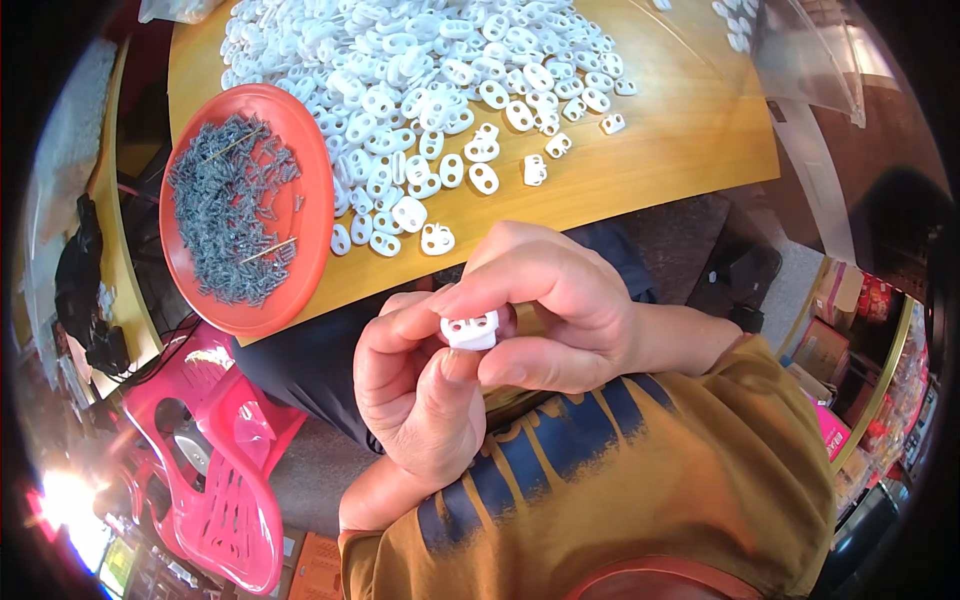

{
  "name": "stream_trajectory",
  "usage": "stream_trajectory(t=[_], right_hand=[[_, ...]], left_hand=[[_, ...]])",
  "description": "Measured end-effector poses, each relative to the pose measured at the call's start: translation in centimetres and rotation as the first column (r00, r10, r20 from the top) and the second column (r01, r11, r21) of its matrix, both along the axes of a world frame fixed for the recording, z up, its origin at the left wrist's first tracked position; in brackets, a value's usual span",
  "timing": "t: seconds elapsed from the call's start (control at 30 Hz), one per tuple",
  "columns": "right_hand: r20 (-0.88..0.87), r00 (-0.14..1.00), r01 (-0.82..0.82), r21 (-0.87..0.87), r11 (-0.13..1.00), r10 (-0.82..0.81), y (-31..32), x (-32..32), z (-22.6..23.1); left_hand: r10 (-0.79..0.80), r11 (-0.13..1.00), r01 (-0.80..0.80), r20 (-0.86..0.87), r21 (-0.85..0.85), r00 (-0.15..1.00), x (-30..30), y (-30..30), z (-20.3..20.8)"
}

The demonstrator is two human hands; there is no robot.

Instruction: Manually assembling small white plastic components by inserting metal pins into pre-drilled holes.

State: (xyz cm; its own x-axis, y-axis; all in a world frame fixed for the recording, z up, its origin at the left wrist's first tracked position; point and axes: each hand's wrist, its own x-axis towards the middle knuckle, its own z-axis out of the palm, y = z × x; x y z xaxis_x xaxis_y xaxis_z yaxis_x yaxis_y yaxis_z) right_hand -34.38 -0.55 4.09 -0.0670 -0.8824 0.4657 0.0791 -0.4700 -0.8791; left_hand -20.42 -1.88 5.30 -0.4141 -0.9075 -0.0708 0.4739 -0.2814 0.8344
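Between my two hands is a small white plastic two-hole cord lock, held in front of my body below the table edge. My left hand pinches it from the left with thumb and fingertips. From the right, my right hand closes on it with thumb and index finger. The fingers cover parts of its sides. Nearest on the table lies another cord lock that looks assembled. Behind it, a big heap of white two-hole oval pieces spreads over the wooden table.
A red plate of small grey metal springs sits at the table's left front corner, with two thin sticks in it. Pink plastic chair at lower left. Shelves with boxes stand at right. A clear plastic bag hangs at upper right.
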Motion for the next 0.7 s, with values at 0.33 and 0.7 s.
stream_trajectory(t=[0.33, 0.7], right_hand=[[0.044, 0.999, 0.007, -0.047, 0.999, -0.004, 1.6, -0.9, -0.2], [-0.033, 0.999, 0.019, -0.065, 0.998, -0.021, 2.2, -1.2, 0.1]], left_hand=[[-0.049, 0.997, 0.049, 0.0, -0.066, 0.999, -1.0, 1.1, 0.4], [-0.011, 1.0, 0.011, 0.037, 0.003, 0.999, -1.2, 2.0, 1.2]])
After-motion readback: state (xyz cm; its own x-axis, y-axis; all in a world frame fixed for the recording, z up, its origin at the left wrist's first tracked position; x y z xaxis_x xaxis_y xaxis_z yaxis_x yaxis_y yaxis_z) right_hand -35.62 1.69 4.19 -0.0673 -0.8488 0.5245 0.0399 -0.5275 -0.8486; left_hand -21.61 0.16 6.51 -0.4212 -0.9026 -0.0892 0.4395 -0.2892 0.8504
